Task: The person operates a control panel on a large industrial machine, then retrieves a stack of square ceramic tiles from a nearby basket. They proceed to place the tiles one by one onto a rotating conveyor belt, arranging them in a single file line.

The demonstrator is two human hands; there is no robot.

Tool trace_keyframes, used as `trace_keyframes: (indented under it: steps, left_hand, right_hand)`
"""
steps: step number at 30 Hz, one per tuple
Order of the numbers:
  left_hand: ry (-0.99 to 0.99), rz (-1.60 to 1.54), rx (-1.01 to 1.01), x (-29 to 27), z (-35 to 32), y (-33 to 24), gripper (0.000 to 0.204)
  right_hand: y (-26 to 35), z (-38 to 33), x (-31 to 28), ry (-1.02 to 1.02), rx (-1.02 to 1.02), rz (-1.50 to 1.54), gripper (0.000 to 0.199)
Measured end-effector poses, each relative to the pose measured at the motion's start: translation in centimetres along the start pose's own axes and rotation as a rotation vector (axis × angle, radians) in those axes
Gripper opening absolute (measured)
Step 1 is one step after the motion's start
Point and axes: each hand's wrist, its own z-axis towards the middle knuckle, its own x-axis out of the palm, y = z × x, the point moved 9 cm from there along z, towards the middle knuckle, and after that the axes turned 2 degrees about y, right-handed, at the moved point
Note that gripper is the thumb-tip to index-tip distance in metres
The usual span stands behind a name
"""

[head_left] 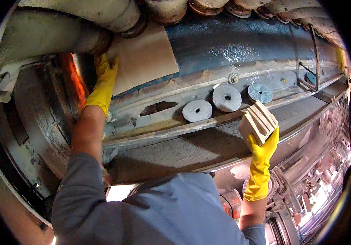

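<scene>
My left hand (106, 73), in a yellow rubber glove, reaches up to the left edge of a large flat beige tile (149, 57). Its fingers are apart and seem to rest at that edge, under the thick pipes. The tile lies on a dark, wet blue belt (232, 45). On the right, my other gloved hand, the right (264, 149), grips a stack of small beige slabs (259, 122) from below. The slabs are held tilted above the ledge, in front of a round blue-grey abrasive disc (260, 93).
Two pale grey discs (197, 111) (227, 98) lean on the metal rail (212, 122) between my hands. Large rounded pipes (49, 34) overhang the belt. A thin metal frame (315, 57) stands at the right. Cluttered machine parts (306, 188) lie at lower right.
</scene>
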Motion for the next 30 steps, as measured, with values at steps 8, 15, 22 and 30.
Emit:
trace_keyframes:
  steps: [8,15,22,30]
  left_hand:
    - [-0.088,-0.17,-0.097,-1.6,-6.9,0.0,0.079]
    - [-0.042,-0.328,-0.094,-4.0,-8.4,-4.1,0.077]
    - [0.777,-1.453,-0.057,-13.9,-16.0,-29.1,0.085]
    - [0.793,-1.458,-0.281,-15.8,-19.1,-30.9,0.085]
  right_hand:
    - [0.5,0.0,0.1,-0.003,-0.007,0.018,0.092]
    - [-1.1,0.0,-0.6,0.036,0.148,0.159,0.088]
    - [1.8,-1.5,10.0,0.338,0.461,0.904,0.068]
    - [3.2,-4.2,16.7,0.629,0.663,1.32,0.071]
